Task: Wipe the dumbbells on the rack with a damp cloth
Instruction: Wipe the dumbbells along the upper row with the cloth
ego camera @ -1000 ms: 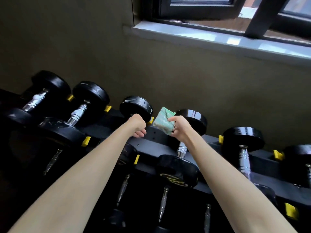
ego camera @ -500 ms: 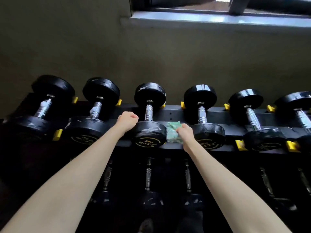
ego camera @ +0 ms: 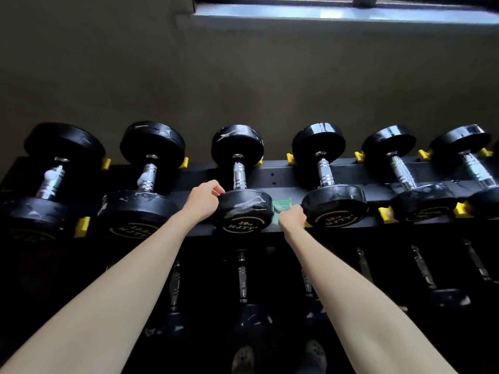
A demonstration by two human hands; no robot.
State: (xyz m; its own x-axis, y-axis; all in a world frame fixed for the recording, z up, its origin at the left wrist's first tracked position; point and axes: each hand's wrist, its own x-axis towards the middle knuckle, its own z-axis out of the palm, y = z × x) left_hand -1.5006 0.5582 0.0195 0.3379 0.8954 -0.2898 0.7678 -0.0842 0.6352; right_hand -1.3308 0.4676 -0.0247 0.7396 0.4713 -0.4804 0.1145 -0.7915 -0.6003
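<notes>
Several black dumbbells with chrome handles lie in a row on the top tier of a black rack (ego camera: 286, 179). The middle dumbbell (ego camera: 244, 209), marked 10, carries whitish smears on its near head. My left hand (ego camera: 204, 199) grips the left edge of that near head with curled fingers. My right hand (ego camera: 293, 215) holds a green cloth (ego camera: 282, 206) in the gap between the middle dumbbell and the one to its right (ego camera: 334, 205). The cloth touches the right side of the middle dumbbell's near head. Most of the cloth is hidden behind my hand.
Yellow stops (ego camera: 82, 226) stick out of the rack between the dumbbells. More dumbbells lie on a lower tier (ego camera: 243, 279) in deep shadow. A dark wall rises behind the rack, with a window sill (ego camera: 337, 14) at the top. Shoes (ego camera: 314, 354) show on the floor.
The view tilted down and squared up to the rack. My right hand brought the cloth down from the far heads to the near heads. My left hand shifted onto the middle dumbbell's near head.
</notes>
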